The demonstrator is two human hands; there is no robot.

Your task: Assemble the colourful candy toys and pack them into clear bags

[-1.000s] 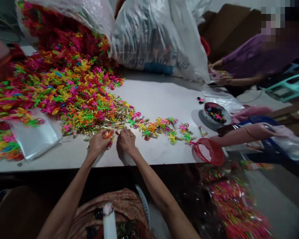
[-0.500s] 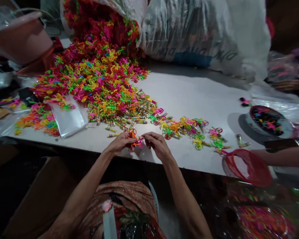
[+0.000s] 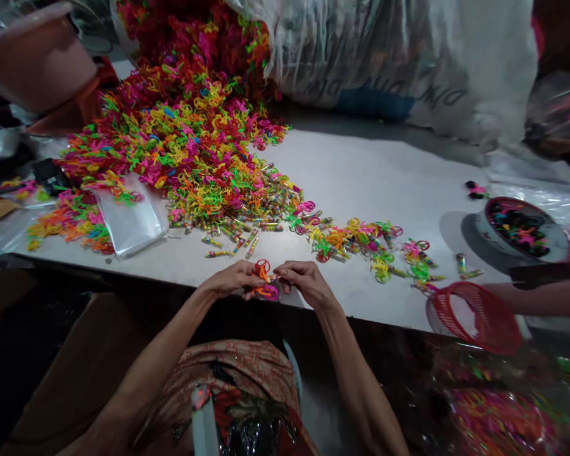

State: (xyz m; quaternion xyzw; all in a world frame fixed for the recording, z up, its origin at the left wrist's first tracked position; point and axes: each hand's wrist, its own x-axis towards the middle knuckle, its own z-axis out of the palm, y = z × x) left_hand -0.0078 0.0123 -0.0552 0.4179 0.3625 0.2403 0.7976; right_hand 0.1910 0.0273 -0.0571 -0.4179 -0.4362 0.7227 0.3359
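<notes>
Near the front edge of the table, my left hand point(image 3: 235, 280) pinches a small plastic toy bicycle point(image 3: 263, 271) with an orange frame, a red wheel and a pink wheel. My right hand point(image 3: 306, 282) is closed close against its right side, thumb and fingertips together on a tiny pale piece that is too small to name. Just behind my hands lie several small clear tubes with coloured filling point(image 3: 251, 246). A big heap of bright plastic toy parts point(image 3: 185, 145) spreads behind them on the left.
Clear plastic bags point(image 3: 135, 221) lie left of my hands. A line of assembled-looking toys and tubes point(image 3: 356, 237) runs right, to a red mesh basket point(image 3: 475, 316). Another person's arm point(image 3: 541, 297) reaches in beside a bowl of dark parts point(image 3: 527, 231). Large white sacks point(image 3: 408, 63) stand behind.
Both hands have come slightly lower, toward the table's front edge, still holding the toy bicycle between them. The whole view has shifted a little.
</notes>
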